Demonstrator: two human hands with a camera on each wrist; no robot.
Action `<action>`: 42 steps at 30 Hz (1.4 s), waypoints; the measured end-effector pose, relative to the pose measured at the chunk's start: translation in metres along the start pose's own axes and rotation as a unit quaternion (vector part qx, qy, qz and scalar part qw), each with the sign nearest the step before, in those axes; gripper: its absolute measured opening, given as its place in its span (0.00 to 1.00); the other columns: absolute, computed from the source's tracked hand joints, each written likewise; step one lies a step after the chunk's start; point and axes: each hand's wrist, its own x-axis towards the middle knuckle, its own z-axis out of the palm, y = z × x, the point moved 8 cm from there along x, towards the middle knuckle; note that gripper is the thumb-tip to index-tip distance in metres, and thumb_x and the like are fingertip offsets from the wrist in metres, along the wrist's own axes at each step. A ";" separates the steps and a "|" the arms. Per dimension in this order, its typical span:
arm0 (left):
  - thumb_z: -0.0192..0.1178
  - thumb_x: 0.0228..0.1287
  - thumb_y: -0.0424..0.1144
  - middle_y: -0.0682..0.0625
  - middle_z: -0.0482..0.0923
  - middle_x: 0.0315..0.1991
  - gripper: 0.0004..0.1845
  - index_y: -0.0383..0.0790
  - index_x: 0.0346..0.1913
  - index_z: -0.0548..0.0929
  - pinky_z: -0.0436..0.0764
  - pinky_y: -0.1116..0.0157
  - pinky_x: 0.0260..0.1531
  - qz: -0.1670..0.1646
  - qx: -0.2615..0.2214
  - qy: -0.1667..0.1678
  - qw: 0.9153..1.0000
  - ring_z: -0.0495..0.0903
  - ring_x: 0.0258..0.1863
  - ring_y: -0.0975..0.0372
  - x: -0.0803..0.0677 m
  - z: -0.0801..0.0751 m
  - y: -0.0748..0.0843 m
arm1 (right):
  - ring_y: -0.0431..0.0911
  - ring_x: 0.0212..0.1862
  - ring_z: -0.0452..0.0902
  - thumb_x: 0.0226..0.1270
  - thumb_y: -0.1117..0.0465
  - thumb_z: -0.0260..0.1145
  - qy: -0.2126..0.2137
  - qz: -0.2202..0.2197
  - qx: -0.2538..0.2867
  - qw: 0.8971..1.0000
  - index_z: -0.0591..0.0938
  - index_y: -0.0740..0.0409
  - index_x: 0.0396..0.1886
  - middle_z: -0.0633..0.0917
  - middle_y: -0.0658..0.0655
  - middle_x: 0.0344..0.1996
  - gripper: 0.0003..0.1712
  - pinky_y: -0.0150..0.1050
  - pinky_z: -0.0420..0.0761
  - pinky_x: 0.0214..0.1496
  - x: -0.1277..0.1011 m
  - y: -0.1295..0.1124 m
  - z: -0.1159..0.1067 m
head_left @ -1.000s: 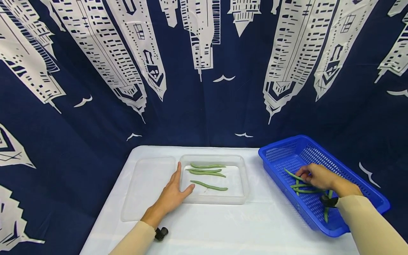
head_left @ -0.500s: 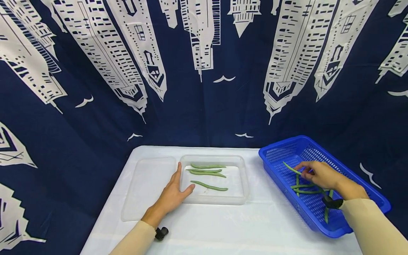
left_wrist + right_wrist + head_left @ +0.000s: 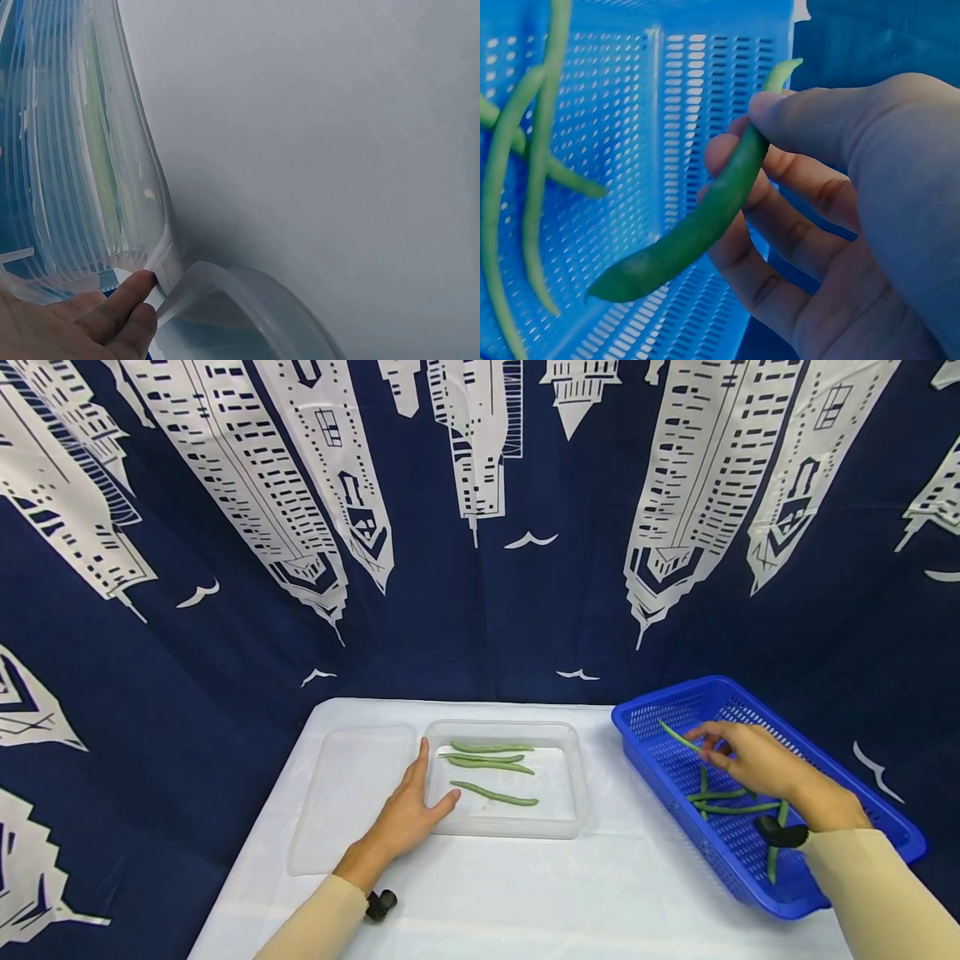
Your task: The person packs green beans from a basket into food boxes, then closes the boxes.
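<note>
Pinching an unlabelled green bean point(image 3: 697, 225) (basket unbranded), right hand point(image 3: 757, 760).

Even, soft light from above fills the head view; the white table point(image 3: 525, 893) is bright, with faint shadows. The curtain point(image 3: 480, 527) bows outward at the edges from wide-angle distortion. The left wrist view is hazy and pale. The right wrist view is dim, blue-tinted and slightly soft.

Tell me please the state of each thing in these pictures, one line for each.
right hand: pinches one green bean.
held green bean: lifted above the basket.
blue basket: holds several loose beans.
clear container: open, four beans inside.
lid: off, flat beside the container.
left hand: fingers straight, against the container.
</note>
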 end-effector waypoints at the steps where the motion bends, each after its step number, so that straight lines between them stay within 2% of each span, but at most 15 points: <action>1: 0.69 0.84 0.63 0.38 0.51 0.98 0.61 0.56 0.99 0.37 0.65 0.30 0.89 0.000 0.001 0.001 1.000 0.60 0.94 0.35 0.000 -0.001 0.000 | 0.45 0.44 0.91 0.81 0.69 0.76 0.002 0.001 0.000 1.000 0.93 0.63 0.62 0.93 0.49 0.41 0.14 0.36 0.89 0.42 0.001 -0.003 -0.001; 8: 0.69 0.84 0.61 0.38 0.52 0.97 0.61 0.56 0.99 0.37 0.65 0.30 0.90 -0.002 -0.003 0.001 1.000 0.60 0.94 0.34 -0.001 -0.003 0.000 | 0.44 0.44 0.89 0.80 0.70 0.77 0.023 -0.009 -0.011 1.000 0.93 0.67 0.60 0.93 0.53 0.43 0.13 0.42 0.93 0.45 0.013 -0.030 -0.011; 16: 0.69 0.83 0.64 0.38 0.53 0.97 0.61 0.55 0.99 0.37 0.67 0.30 0.89 0.000 -0.003 0.000 1.000 0.62 0.93 0.34 -0.003 0.001 -0.001 | 0.46 0.45 0.89 0.80 0.70 0.77 0.021 -0.019 -0.009 1.000 0.92 0.67 0.60 0.95 0.56 0.48 0.13 0.39 0.92 0.44 0.022 -0.058 -0.015; 24: 0.69 0.84 0.62 0.38 0.53 0.97 0.61 0.55 0.99 0.38 0.66 0.30 0.89 0.003 0.000 0.004 1.000 0.61 0.93 0.35 -0.004 0.001 -0.001 | 0.44 0.45 0.88 0.80 0.69 0.78 0.019 -0.038 -0.006 0.999 0.93 0.64 0.59 0.95 0.54 0.47 0.13 0.41 0.92 0.45 0.030 -0.078 -0.008; 35: 0.67 0.82 0.67 0.38 0.53 0.97 0.62 0.54 0.99 0.38 0.67 0.31 0.89 0.006 0.006 0.002 1.000 0.62 0.93 0.35 0.001 -0.001 0.000 | 0.44 0.45 0.89 0.79 0.69 0.78 0.014 -0.072 0.002 0.997 0.94 0.61 0.59 0.94 0.51 0.44 0.13 0.49 0.93 0.50 0.049 -0.107 0.006; 42: 0.68 0.83 0.64 0.39 0.52 0.97 0.61 0.55 0.99 0.37 0.67 0.32 0.90 0.002 0.007 0.000 1.000 0.62 0.93 0.35 -0.001 0.000 0.000 | 0.39 0.41 0.84 0.81 0.70 0.76 -0.007 -0.090 0.013 0.996 0.94 0.60 0.59 0.93 0.49 0.39 0.13 0.46 0.90 0.46 0.060 -0.124 0.017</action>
